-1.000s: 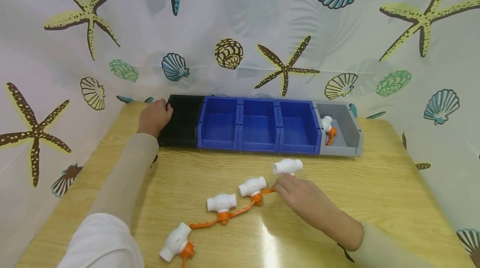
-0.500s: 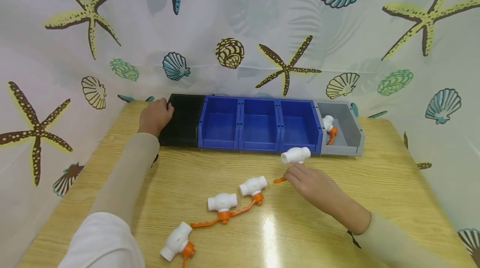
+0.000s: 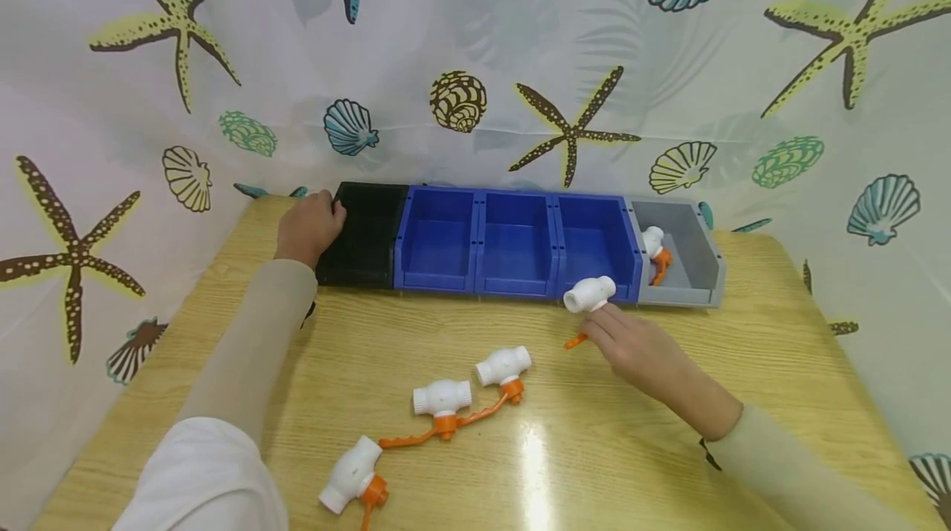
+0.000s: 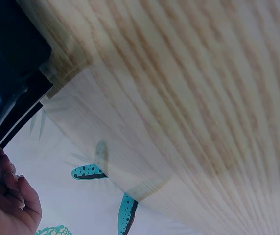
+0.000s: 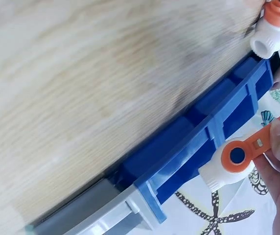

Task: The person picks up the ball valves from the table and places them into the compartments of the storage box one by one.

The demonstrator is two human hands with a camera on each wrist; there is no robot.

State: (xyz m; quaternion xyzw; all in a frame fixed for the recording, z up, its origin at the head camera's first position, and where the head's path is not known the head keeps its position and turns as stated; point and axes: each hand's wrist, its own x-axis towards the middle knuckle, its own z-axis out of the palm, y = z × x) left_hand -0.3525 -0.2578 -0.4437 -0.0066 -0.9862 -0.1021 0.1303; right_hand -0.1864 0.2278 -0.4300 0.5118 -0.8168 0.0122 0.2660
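Observation:
My right hand (image 3: 635, 349) pinches a white ball valve (image 3: 590, 294) by its orange lever handle (image 5: 257, 143), holding it up just in front of the rightmost blue bin (image 3: 592, 238). In the right wrist view the thumb and fingers close on that handle. My left hand (image 3: 306, 227) grips the left edge of the black bin (image 3: 364, 238); its curled fingers (image 4: 20, 196) show beside the bin's rim in the left wrist view. Three more white valves (image 3: 352, 473) (image 3: 442, 397) (image 3: 503, 366) with orange handles lie in a slanting line on the table.
Three blue bins (image 3: 513, 290) stand joined in a row between the black bin and a grey bin (image 3: 687, 297). Another orange-handled valve (image 3: 653, 242) rests inside the grey one. Behind the wooden table (image 3: 713, 374) hangs a seashell-patterned cloth (image 3: 461, 27).
My right hand has lifted the valve off the table area beside the others and carried it up and right toward the bins. My left hand stays on the black bin.

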